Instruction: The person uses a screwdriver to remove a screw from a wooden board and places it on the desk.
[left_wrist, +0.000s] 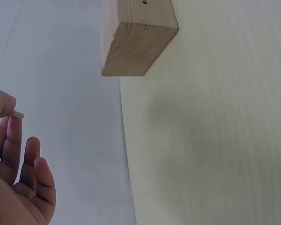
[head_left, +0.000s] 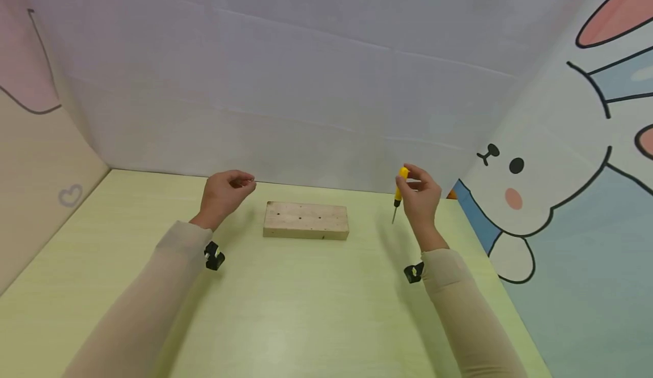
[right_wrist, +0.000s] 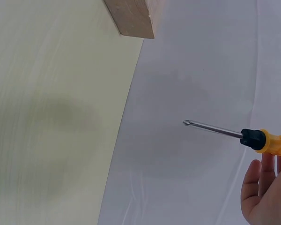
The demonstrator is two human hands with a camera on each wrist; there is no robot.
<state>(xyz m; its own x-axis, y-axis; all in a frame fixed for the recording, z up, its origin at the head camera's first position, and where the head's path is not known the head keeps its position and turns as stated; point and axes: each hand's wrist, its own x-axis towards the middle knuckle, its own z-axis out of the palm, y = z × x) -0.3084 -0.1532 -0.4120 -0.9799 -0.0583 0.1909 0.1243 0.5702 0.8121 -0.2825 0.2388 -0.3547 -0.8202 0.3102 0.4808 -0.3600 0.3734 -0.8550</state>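
Note:
Between thumb and forefinger, my left hand (head_left: 224,195) pinches a small screw (left_wrist: 18,114), whose threaded end pokes out in the left wrist view. My right hand (head_left: 421,196) holds a screwdriver (head_left: 398,192) by its yellow handle, the shaft pointing down. In the right wrist view the screwdriver's tip (right_wrist: 187,123) looks cross-shaped. A wooden block (head_left: 306,219) with several small dark holes in its top lies on the table between the hands. Both hands are raised above the table, apart from the block.
The pale yellow table (head_left: 285,310) ends at a white cloth wall (head_left: 306,100) behind the block. On the right stands a panel with a cartoon rabbit (head_left: 556,196). A small black camera (head_left: 213,256) sits at the left wrist, another camera (head_left: 414,272) at the right.

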